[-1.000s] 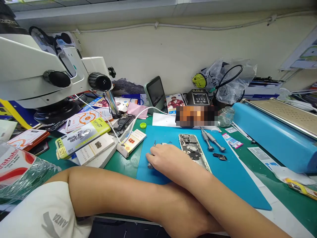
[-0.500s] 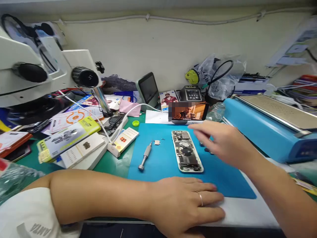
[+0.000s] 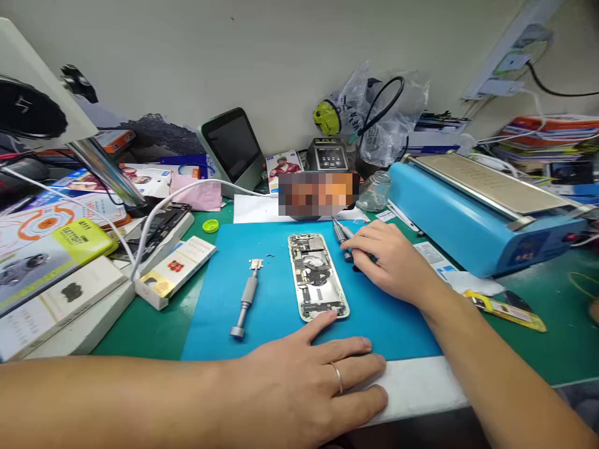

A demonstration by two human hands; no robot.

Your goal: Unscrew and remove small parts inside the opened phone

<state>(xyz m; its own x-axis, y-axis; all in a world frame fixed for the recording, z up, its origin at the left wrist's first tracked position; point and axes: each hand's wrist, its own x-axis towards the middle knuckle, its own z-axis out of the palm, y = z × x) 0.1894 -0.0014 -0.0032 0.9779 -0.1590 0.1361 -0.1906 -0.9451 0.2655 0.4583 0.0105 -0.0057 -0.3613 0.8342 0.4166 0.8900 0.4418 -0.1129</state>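
My left hand [image 3: 318, 386] lies flat with its fingers spread on the near edge of the blue mat [image 3: 271, 340]. Its index fingertip touches the bottom end of an opened phone [image 3: 318, 274], whose inner parts are exposed. To the right of the phone, my right hand [image 3: 388, 259] has its fingers curled down onto a grey screwdriver [image 3: 340, 234] lying among other slim tools; the fingers partly hide them. Left of the phone lies another grey screwdriver [image 3: 248, 296], its tip at a small metal piece [image 3: 256, 264].
A blue machine [image 3: 444, 218] with a flat metal top stands at the right. At the back are a propped, blurred screen [image 3: 318, 194], a glass jar [image 3: 377, 190] and a dark display [image 3: 234, 149]. Boxes [image 3: 178, 268] crowd the left, beside a microscope post [image 3: 110, 171].
The view has turned right. My right hand has come down onto the tools beside the phone. My left index finger now reaches the phone's lower end; the dark inside there now looks bright silver.
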